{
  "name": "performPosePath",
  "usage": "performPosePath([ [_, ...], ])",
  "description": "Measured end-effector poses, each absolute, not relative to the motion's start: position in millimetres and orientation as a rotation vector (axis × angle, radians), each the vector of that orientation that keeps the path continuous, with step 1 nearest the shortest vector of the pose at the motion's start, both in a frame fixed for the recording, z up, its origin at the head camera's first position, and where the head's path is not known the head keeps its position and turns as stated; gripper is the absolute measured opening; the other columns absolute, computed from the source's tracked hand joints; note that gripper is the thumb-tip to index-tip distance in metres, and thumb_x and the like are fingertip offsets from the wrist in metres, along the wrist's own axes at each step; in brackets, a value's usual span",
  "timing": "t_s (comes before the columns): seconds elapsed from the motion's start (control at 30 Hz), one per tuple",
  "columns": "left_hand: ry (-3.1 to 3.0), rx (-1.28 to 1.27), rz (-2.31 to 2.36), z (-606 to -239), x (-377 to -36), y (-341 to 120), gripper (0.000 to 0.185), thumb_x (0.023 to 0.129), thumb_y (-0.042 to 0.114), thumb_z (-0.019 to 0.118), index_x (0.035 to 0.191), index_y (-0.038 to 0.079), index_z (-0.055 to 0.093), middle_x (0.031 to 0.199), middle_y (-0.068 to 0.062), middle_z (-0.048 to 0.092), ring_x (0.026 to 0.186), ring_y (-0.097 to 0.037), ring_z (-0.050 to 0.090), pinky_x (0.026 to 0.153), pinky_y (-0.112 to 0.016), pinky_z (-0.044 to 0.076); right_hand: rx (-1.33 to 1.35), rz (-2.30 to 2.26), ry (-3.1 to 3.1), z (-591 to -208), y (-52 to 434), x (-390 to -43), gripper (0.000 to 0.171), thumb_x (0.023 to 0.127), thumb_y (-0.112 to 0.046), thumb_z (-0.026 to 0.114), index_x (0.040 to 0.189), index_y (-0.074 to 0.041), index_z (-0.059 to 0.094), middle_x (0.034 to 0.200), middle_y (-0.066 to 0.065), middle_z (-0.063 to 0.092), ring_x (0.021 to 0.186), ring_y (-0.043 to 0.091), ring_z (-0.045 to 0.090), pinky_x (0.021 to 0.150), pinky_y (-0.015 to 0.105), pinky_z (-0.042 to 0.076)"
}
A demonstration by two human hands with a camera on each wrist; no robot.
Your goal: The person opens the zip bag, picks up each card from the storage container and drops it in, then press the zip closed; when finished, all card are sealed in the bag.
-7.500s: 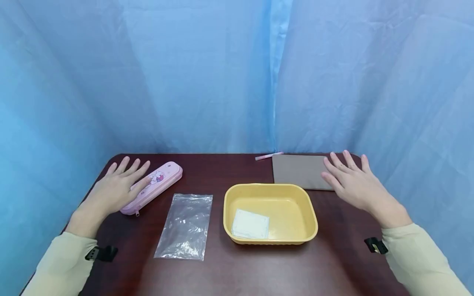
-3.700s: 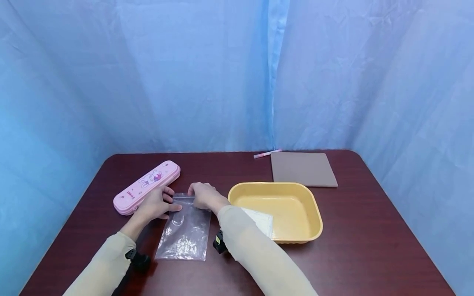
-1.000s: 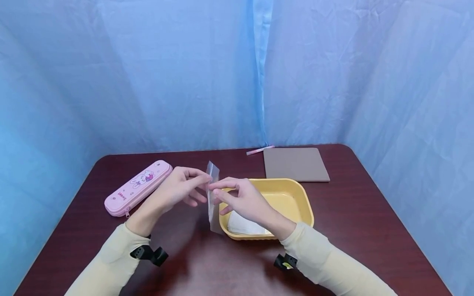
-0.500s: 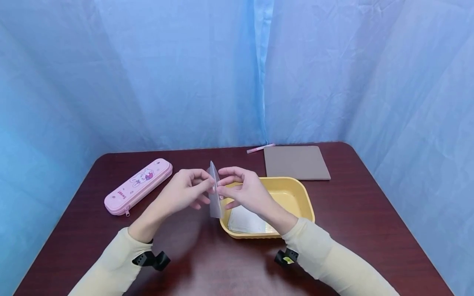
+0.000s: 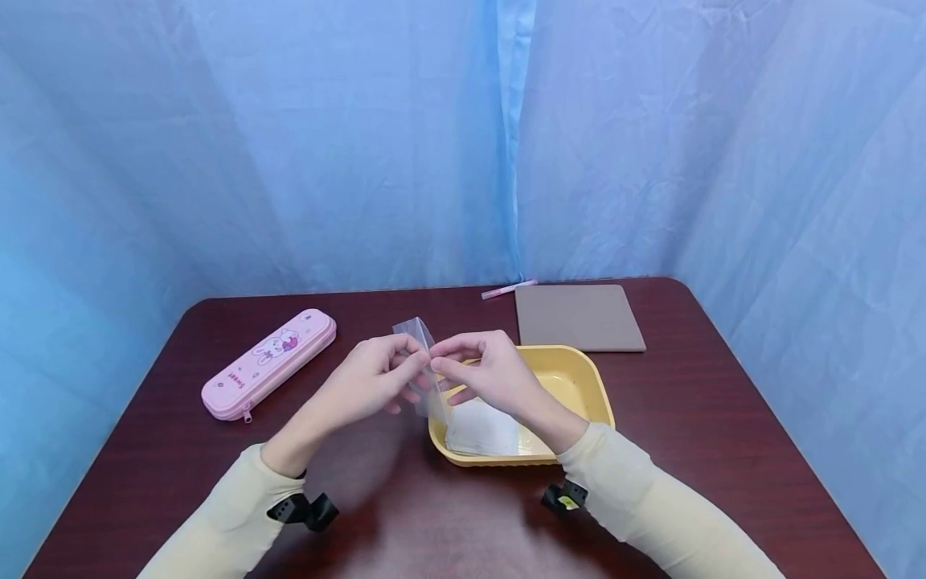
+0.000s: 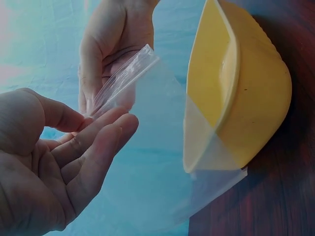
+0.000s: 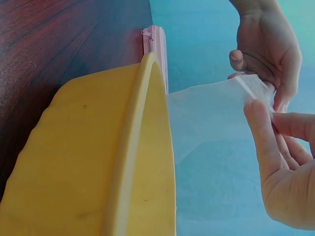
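Note:
A clear plastic zip bag (image 5: 417, 331) hangs upright between both hands, above the left end of a yellow basin (image 5: 579, 386). My left hand (image 5: 372, 378) pinches its top edge between thumb and fingers, as the left wrist view shows on the bag (image 6: 152, 147). Facing it, my right hand (image 5: 495, 374) pinches the same top edge from the other side; in the right wrist view its thumb and fingers meet at the bag's (image 7: 211, 123) rim. Inside the basin lies a stack of white square packets (image 5: 481, 429), partly hidden by the right hand.
On the left of the dark table (image 5: 427, 523) lies a pink pencil case (image 5: 268, 363). A grey-brown flat notebook (image 5: 579, 318) lies at the back right, with a pink-and-white pen (image 5: 509, 289) beside it. Blue curtains (image 5: 347, 145) stand behind and at the sides.
The bag, flat on the table several seconds ago, was lifted beside the basin. Over the last second it has turned and tilted a little between the hands; both hands stay close together.

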State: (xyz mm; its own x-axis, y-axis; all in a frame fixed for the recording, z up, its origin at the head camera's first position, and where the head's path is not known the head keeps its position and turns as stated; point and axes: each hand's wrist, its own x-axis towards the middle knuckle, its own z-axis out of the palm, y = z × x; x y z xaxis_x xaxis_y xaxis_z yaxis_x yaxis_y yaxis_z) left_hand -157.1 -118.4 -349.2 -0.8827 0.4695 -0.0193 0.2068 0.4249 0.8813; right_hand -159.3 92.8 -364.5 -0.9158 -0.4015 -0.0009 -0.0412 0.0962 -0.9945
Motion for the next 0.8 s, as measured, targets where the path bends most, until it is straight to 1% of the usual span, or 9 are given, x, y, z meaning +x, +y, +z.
performPosePath([
  [0.17, 2.459, 0.616, 1.403, -349, -155, -116, 0.021, 0.106, 0.028, 0.054, 0.1, 0.01, 0.064, 0.082, -0.001, 0.075, 0.067, -0.021, 0.073, 0.054, -0.038, 0.057, -0.434, -1.916, 2.081, -366, 94, -159, 0.018, 0.094, -0.01, 0.073, 0.11, -0.001, 0.074, 0.098, 0.014, 0.075, 0.08, 0.028, 0.074, 0.064, 0.046, 0.06],
  [0.4, 2.511, 0.629, 1.357, -345, -154, -113, 0.018, 0.106, 0.025, 0.052, 0.097, 0.014, 0.063, 0.079, 0.001, 0.074, 0.064, -0.015, 0.071, 0.054, -0.037, 0.057, -0.46, -1.952, 2.049, -366, 95, -156, 0.016, 0.095, -0.009, 0.071, 0.109, -0.001, 0.073, 0.103, 0.013, 0.074, 0.083, 0.03, 0.075, 0.065, 0.047, 0.06],
  [0.53, 2.501, 0.63, 1.349, -346, -154, -111, 0.017, 0.106, 0.023, 0.05, 0.099, 0.012, 0.061, 0.078, -0.001, 0.074, 0.066, -0.019, 0.072, 0.055, -0.038, 0.057, -0.457, -1.97, 2.021, -369, 95, -158, 0.017, 0.096, -0.007, 0.07, 0.111, 0.0, 0.071, 0.106, 0.014, 0.073, 0.085, 0.031, 0.075, 0.065, 0.047, 0.06],
  [0.67, 2.523, 0.626, 1.339, -347, -155, -111, 0.017, 0.105, 0.021, 0.05, 0.1, 0.011, 0.061, 0.075, 0.0, 0.073, 0.066, -0.022, 0.072, 0.054, -0.037, 0.057, -0.466, -1.967, 2.018, -371, 94, -159, 0.018, 0.096, -0.008, 0.069, 0.112, 0.001, 0.069, 0.109, 0.015, 0.071, 0.085, 0.031, 0.075, 0.066, 0.047, 0.06],
  [0.8, 2.53, 0.611, 1.342, -349, -153, -111, 0.017, 0.105, 0.021, 0.05, 0.099, 0.011, 0.062, 0.074, 0.001, 0.072, 0.062, -0.019, 0.07, 0.054, -0.037, 0.057, -0.485, -1.948, 2.036, -376, 94, -158, 0.02, 0.097, -0.01, 0.07, 0.114, 0.001, 0.069, 0.112, 0.015, 0.07, 0.086, 0.031, 0.075, 0.065, 0.046, 0.06],
])
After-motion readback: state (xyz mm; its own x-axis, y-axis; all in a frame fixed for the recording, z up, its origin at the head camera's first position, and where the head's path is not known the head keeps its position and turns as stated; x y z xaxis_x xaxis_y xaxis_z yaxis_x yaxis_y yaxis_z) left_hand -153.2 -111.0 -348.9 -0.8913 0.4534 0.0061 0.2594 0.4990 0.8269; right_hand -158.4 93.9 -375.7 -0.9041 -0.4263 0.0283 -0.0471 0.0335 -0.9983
